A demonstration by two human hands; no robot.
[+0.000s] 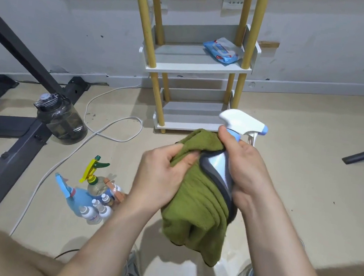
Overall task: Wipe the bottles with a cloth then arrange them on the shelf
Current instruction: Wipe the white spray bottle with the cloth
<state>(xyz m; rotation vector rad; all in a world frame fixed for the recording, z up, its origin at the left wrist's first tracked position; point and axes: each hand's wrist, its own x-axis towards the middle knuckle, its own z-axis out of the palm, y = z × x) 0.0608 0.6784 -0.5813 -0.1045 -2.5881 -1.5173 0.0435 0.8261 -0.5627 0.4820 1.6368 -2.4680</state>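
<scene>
My right hand (245, 167) grips a silver-blue spray bottle (220, 166) by its neck and body; its white trigger head points up and right. A green cloth (196, 211) is wrapped round the bottle's left side and hangs below it. My left hand (161, 174) holds the cloth against the bottle. On the floor at the lower left stands a cluster of bottles (96, 198): a blue spray bottle, a clear one with a yellow-green trigger, and several small white-capped ones. The white shelf (197, 68) with yellow posts stands ahead against the wall.
A blue pack of wipes (222, 50) lies on the shelf's upper board. A dark water jug (61, 117) stands at the left beside a black metal frame (14, 136). A white cable (106, 125) loops across the floor. My knees and shoes are at the bottom edge.
</scene>
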